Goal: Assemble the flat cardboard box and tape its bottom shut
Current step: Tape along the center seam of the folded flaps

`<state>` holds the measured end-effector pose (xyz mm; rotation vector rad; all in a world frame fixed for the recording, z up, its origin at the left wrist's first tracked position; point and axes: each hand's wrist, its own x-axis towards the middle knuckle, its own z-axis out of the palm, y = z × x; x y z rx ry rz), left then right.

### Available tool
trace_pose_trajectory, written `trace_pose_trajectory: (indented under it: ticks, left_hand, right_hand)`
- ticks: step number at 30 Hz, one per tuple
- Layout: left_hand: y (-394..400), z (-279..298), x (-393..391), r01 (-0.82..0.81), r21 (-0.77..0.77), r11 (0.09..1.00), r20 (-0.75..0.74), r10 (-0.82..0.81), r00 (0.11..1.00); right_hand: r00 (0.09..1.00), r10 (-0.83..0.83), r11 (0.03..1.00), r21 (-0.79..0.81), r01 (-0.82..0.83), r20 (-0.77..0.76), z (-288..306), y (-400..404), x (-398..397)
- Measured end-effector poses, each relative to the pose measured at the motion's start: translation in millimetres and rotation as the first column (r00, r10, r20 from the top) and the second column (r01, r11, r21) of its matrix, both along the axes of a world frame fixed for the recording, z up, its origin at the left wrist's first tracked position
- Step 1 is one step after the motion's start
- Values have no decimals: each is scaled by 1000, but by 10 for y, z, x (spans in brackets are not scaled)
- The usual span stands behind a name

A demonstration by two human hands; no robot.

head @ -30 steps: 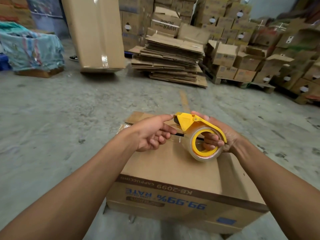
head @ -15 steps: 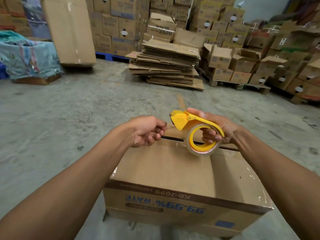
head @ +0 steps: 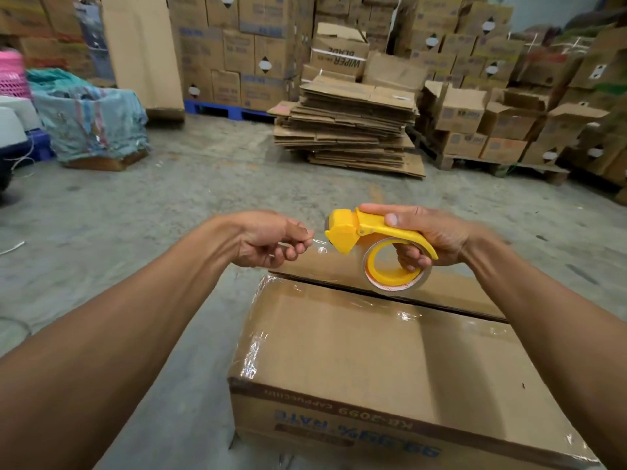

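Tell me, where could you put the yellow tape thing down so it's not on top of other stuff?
The near flap of the box, between the centre seam and the printed front edge, is bare. So is the concrete floor left of the box, before the covered bundle. It is crowded behind: the flat cardboard stack and loaded pallets. The right hand holds the tape dispenser.

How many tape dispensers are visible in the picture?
1. The yellow tape dispenser is in the right hand, above the cardboard box. Others may be hidden among the stacked boxes behind.
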<state>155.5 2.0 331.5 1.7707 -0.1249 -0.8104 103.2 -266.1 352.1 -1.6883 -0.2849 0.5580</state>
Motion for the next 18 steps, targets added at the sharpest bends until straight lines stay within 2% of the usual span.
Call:
trace_pose_trajectory:
  ticks: [5,9,15,18]
  left_hand:
    - [2,-82,20,-54,35,998,-35,56,998]
    - [-127,-50,-54,-150,63,987,39,148,988]
    - [-311,-3,-141,-166,30,986,96,163,982]
    - [-381,6,-185,-152,-47,987,75,155,985]
  right_hand:
    - [999,-10,997,-72,12,40,-21,78,30]
    - [999,-13,996,-92,18,51,-31,97,22]
    - [996,-83,996,17,83,30,-71,-58,-76]
    - [995,-99,992,83,99,2,-108,-172,-120]
